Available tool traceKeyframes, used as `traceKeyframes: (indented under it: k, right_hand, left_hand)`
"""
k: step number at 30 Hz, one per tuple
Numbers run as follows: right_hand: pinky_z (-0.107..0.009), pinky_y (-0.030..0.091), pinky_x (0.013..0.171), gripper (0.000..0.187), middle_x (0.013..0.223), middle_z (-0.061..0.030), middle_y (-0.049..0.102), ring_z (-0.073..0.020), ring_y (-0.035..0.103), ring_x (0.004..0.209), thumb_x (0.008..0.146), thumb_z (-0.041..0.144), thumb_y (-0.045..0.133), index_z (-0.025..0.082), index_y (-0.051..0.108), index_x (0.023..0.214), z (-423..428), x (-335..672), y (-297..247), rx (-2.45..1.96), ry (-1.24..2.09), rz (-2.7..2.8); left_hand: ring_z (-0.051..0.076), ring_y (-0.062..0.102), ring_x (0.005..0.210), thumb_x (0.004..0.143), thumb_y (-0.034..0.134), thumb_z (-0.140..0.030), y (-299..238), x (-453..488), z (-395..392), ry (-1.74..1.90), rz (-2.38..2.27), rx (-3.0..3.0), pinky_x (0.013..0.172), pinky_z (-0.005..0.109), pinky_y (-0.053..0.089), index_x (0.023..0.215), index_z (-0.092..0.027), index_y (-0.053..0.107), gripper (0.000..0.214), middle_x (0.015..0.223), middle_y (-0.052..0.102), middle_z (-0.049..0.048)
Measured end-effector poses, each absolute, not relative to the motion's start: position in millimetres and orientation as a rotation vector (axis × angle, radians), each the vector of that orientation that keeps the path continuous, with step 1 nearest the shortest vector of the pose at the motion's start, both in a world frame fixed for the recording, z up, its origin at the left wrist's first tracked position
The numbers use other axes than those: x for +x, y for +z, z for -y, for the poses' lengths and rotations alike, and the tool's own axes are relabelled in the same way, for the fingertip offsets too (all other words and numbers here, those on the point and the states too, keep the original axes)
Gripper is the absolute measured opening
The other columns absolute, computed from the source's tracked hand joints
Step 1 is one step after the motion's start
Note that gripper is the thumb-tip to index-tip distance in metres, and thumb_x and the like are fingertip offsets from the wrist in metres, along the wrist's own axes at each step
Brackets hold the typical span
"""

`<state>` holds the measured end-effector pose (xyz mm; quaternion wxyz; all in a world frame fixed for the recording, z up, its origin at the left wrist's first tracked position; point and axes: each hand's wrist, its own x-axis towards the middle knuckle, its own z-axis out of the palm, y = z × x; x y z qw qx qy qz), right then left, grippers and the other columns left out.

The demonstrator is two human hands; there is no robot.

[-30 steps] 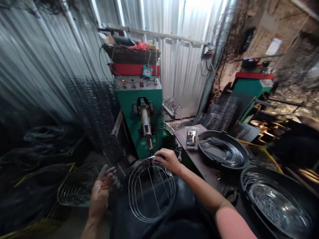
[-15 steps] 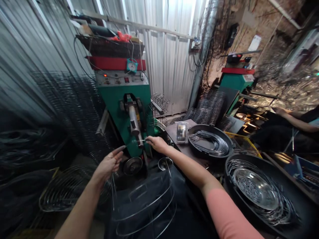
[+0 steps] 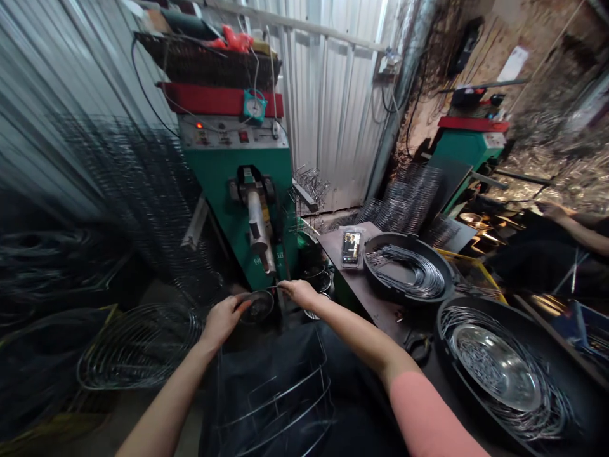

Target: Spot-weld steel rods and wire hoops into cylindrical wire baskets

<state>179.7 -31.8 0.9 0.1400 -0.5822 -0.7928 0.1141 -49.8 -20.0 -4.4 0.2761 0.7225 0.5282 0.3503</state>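
Observation:
My right hand [image 3: 297, 293] pinches the end of a thin steel wire [image 3: 273, 287] just in front of the green spot-welding machine [image 3: 238, 184], below its vertical electrode arm [image 3: 254, 219]. My left hand [image 3: 221, 320] reaches toward it, with the fingertips at the rim of a round metal disc [image 3: 257, 307]. Whether those fingers hold the wire is hidden. Below both hands, a wire hoop frame [image 3: 273, 397] rests against my dark apron [image 3: 266, 362], with no hand on it.
To my right, a dark workbench [image 3: 342, 285] holds a phone in a plastic sleeve [image 3: 351, 247] and black rubber basins [image 3: 406, 266] of curved wires. Stacked wire frames stand along the corrugated wall. A co-worker's arm [image 3: 575, 228] shows at far right.
The hoop frame has dropped from in front of me to low against my lap. Both hands have moved up to the machine and closer together, and the view has shifted slightly.

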Motion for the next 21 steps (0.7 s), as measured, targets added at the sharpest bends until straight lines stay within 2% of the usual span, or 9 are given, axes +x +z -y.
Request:
traceKeyframes:
  k: [4, 6, 9, 13, 18, 21]
  right_hand:
    - [-0.027, 0.048, 0.067, 0.038, 0.101, -0.0076, 0.065, -0.0188, 0.064, 0.085, 0.090, 0.023, 0.036, 0.028, 0.040, 0.128, 36.7, 177.5, 3.8, -1.787, 0.107, 2.486]
    - [-0.027, 0.049, 0.066, 0.041, 0.099, -0.0087, 0.065, -0.0193, 0.065, 0.083, 0.090, 0.019, 0.035, 0.028, 0.035, 0.130, 37.0, 177.1, 5.0, -1.830, 0.068, 2.553]
    - [-0.028, 0.049, 0.067, 0.038, 0.097, -0.0096, 0.065, -0.0202, 0.065, 0.085, 0.089, 0.018, 0.035, 0.026, 0.038, 0.126, 36.3, 176.4, 5.6, -1.844, 0.032, 2.616]
    - [-0.030, 0.050, 0.066, 0.036, 0.097, -0.0121, 0.063, -0.0218, 0.065, 0.084, 0.089, 0.016, 0.032, 0.022, 0.040, 0.124, 35.6, 175.4, 4.3, -1.835, -0.035, 2.645]
    - [-0.030, 0.050, 0.068, 0.040, 0.101, -0.0128, 0.061, -0.0224, 0.064, 0.087, 0.089, 0.014, 0.030, 0.021, 0.038, 0.127, 34.2, 175.6, 2.5, -1.815, -0.019, 2.668]
    - [-0.029, 0.049, 0.069, 0.041, 0.100, -0.0128, 0.061, -0.0221, 0.064, 0.088, 0.089, 0.014, 0.029, 0.021, 0.038, 0.128, 32.1, 174.7, 2.1, -1.831, -0.026, 2.660]
  left_hand:
    - [0.023, 0.060, 0.083, 0.069, 0.058, -0.037, -9.0, -44.5, 15.9, 0.933, -1.282, 1.962, 0.080, 0.031, 0.042, 0.087, -0.029, 0.070, 0.023, 0.087, 0.069, 0.0036]
    - [0.022, 0.060, 0.078, 0.067, 0.061, -0.034, -11.7, -43.3, 14.6, 0.960, -1.250, 1.908, 0.078, 0.031, 0.042, 0.086, -0.029, 0.070, 0.022, 0.080, 0.068, 0.0036]
    - [0.021, 0.058, 0.069, 0.066, 0.062, -0.030, -14.7, -43.8, 12.0, 0.968, -1.230, 1.931, 0.074, 0.029, 0.042, 0.085, -0.029, 0.071, 0.021, 0.071, 0.065, 0.0035]
    - [0.021, 0.059, 0.071, 0.067, 0.062, -0.028, -13.6, -43.9, 10.3, 0.947, -1.217, 1.992, 0.073, 0.029, 0.041, 0.088, -0.030, 0.070, 0.022, 0.074, 0.065, 0.0037]
    - [0.023, 0.061, 0.075, 0.061, 0.069, -0.025, -5.6, -40.4, 10.9, 0.986, -1.228, 1.920, 0.076, 0.029, 0.042, 0.075, -0.028, 0.070, 0.015, 0.074, 0.067, 0.0049]
    - [0.022, 0.062, 0.073, 0.062, 0.067, -0.024, -4.1, -40.8, 9.3, 0.987, -1.250, 1.900, 0.074, 0.028, 0.043, 0.072, -0.028, 0.070, 0.011, 0.073, 0.069, 0.0042]
